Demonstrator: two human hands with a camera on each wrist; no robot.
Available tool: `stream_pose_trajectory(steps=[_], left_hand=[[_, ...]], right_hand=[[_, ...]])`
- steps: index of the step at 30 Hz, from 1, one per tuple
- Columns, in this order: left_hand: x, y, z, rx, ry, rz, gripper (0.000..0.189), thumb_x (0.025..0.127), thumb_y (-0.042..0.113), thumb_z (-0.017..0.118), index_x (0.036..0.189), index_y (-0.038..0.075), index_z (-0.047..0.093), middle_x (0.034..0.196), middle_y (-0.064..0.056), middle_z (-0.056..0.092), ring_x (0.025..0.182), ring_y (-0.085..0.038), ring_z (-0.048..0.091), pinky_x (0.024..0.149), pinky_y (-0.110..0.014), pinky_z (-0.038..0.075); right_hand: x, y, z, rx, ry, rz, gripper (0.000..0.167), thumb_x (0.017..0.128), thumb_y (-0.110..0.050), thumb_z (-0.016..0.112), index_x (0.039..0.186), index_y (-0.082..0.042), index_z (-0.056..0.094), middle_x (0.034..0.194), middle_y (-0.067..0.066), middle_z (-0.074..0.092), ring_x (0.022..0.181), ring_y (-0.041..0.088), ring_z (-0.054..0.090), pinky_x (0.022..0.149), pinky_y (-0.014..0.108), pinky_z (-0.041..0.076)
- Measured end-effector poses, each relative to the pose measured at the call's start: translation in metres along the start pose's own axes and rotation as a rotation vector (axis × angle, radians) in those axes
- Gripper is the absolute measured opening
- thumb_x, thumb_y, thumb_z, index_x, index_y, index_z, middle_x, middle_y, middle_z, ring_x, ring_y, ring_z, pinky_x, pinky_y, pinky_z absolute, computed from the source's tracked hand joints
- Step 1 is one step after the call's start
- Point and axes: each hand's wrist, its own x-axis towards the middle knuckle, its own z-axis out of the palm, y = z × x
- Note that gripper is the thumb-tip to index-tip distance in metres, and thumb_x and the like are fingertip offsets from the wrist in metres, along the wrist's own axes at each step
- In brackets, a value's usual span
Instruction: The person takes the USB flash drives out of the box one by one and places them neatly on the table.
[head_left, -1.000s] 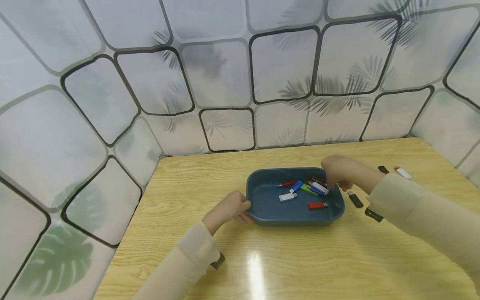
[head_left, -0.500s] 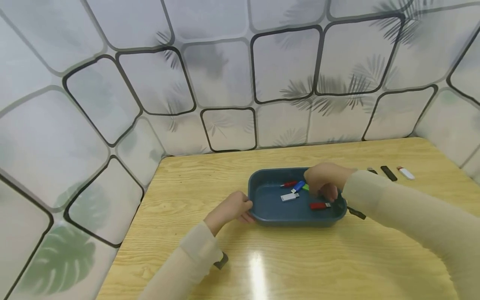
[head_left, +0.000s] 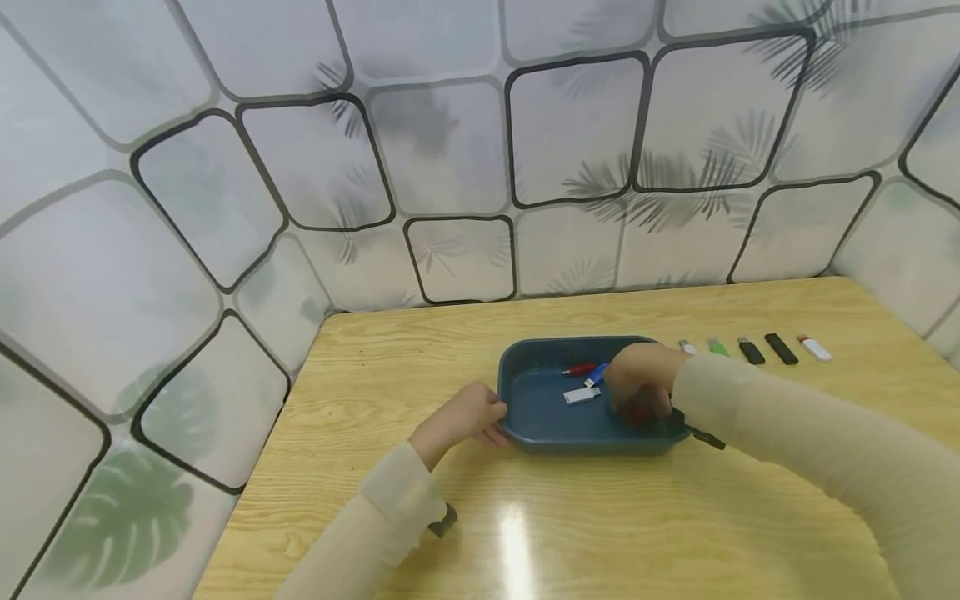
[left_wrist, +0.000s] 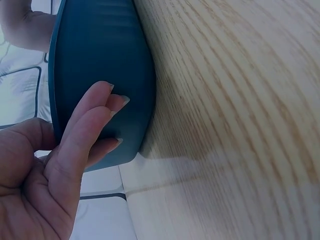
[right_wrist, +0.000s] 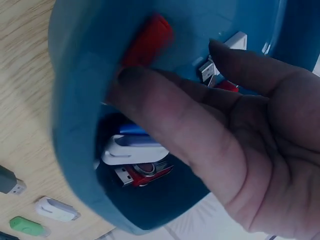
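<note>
My left hand (head_left: 461, 417) grips the left end of a dark blue plastic tray (head_left: 536, 417); in the left wrist view its fingers (left_wrist: 82, 130) lie along the outer wall, thumb at the rim. Inside the tray's right end, my right hand (head_left: 637, 379) reaches down. Its index fingertip touches a blurred red USB stick (right_wrist: 150, 40), while the thumb stays apart. Beneath that hand lie a white USB stick (right_wrist: 135, 152) and a red one with a metal ring (right_wrist: 150, 175). Another white USB stick (head_left: 581, 395), a blue one (head_left: 597, 372) and a red one (head_left: 579, 368) lie farther left.
Right of the tray, a row of USB sticks lies on the wooden table (head_left: 390, 358): white (head_left: 687, 347), green (head_left: 717, 347), black (head_left: 751, 351), another black (head_left: 782, 348), and white with red (head_left: 814, 348). A dark USB stick (right_wrist: 7, 181) lies nearer the tray. Patterned walls border the table.
My right hand has moved left and down from the tray's right rim into it, now covering the green USB stick and the front red one. My left hand has stayed at the tray's end.
</note>
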Motion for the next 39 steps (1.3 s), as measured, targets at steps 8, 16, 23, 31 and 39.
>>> stream_pose_trajectory(steps=[8,16,23,31,39], left_hand=[[-0.002,0.005,-0.005,0.008,-0.015,0.007,0.030,0.093,0.005,0.041,0.082,-0.010,0.063,0.071,-0.018,0.070,0.068,-0.031,0.071,0.060,-0.034,0.061],[0.001,0.006,-0.004,0.001,-0.005,-0.017,0.029,0.093,0.004,0.041,0.083,-0.010,0.064,0.073,-0.018,0.070,0.069,-0.030,0.071,0.060,-0.032,0.061],[0.002,0.003,-0.002,-0.009,0.004,-0.025,0.029,0.093,0.005,0.042,0.082,-0.010,0.064,0.072,-0.018,0.070,0.068,-0.030,0.071,0.059,-0.032,0.061],[0.005,0.002,0.003,-0.016,0.017,-0.052,0.028,0.092,0.004,0.041,0.077,-0.009,0.061,0.069,-0.019,0.069,0.066,-0.030,0.071,0.058,-0.033,0.061],[0.004,0.003,0.004,-0.023,0.022,-0.058,0.027,0.092,0.003,0.041,0.077,-0.009,0.061,0.068,-0.019,0.069,0.066,-0.030,0.071,0.059,-0.033,0.061]], right_hand=[[-0.015,-0.011,0.000,0.097,0.059,-0.051,0.025,0.092,-0.022,0.057,0.082,0.000,0.059,0.084,0.014,0.064,0.075,0.029,0.070,0.068,0.039,0.061],[-0.019,-0.016,-0.002,0.018,0.204,-0.093,0.011,0.085,-0.013,0.065,0.081,-0.005,0.058,0.077,0.010,0.063,0.062,0.020,0.063,0.055,0.033,0.057],[0.000,-0.009,0.000,-0.215,0.205,-0.053,0.058,0.068,-0.011,0.083,0.118,0.001,0.054,0.117,0.019,0.059,0.104,0.033,0.061,0.085,0.044,0.055],[0.011,-0.007,0.013,-0.308,0.141,-0.027,0.032,0.066,-0.006,0.084,0.093,-0.001,0.067,0.103,0.015,0.066,0.089,0.027,0.064,0.077,0.038,0.059],[0.009,-0.008,0.013,-0.323,0.138,-0.045,0.033,0.070,0.001,0.079,0.099,0.000,0.062,0.106,0.017,0.064,0.073,0.023,0.064,0.063,0.034,0.060]])
